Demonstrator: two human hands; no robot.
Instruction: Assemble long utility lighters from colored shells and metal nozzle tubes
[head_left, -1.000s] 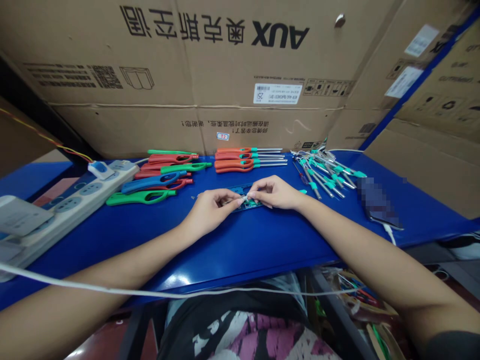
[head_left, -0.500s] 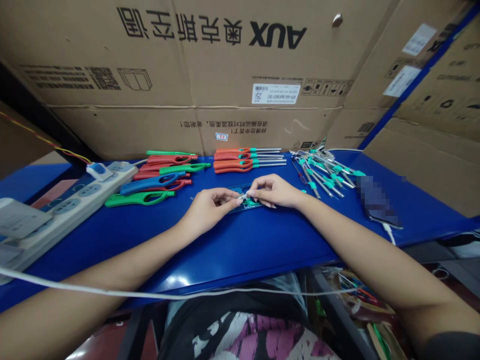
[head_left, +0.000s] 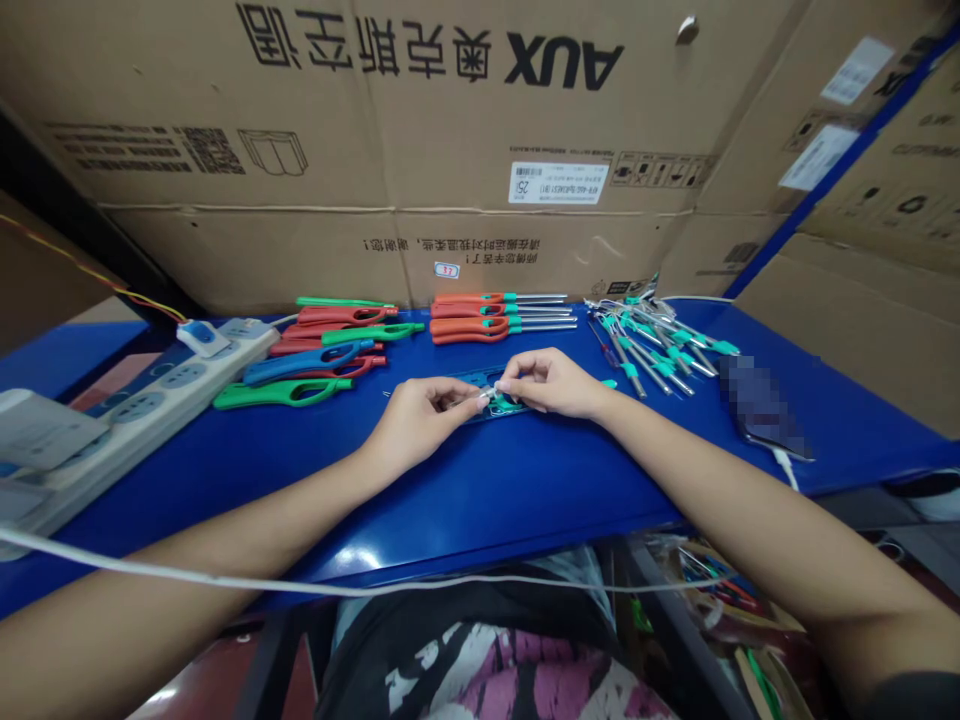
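My left hand (head_left: 431, 412) is closed, thumb and fingers pinching a small silvery piece (head_left: 489, 392) too small to name. Facing it, my right hand (head_left: 546, 382) is closed in a pinch at the other end of that piece, where a bit of white shows. Under both hands lies a blue lighter handle part (head_left: 480, 378), with a teal piece and thin wires at its middle; my fingers hide much of it. A teal tip (head_left: 609, 384) pokes out to the right of my right hand.
Red, green and blue lighter handles (head_left: 315, 362) lie at left, near a white power strip (head_left: 169, 385). Orange lighters with metal tubes (head_left: 480, 327) sit behind my hands. Metal tubes with teal collars (head_left: 652, 345) and a phone (head_left: 761, 405) are at right. A white cable (head_left: 420, 588) crosses in front.
The view has shifted slightly. Both hands stay in nearly the same place, still pinching at the small piece over the blue part.
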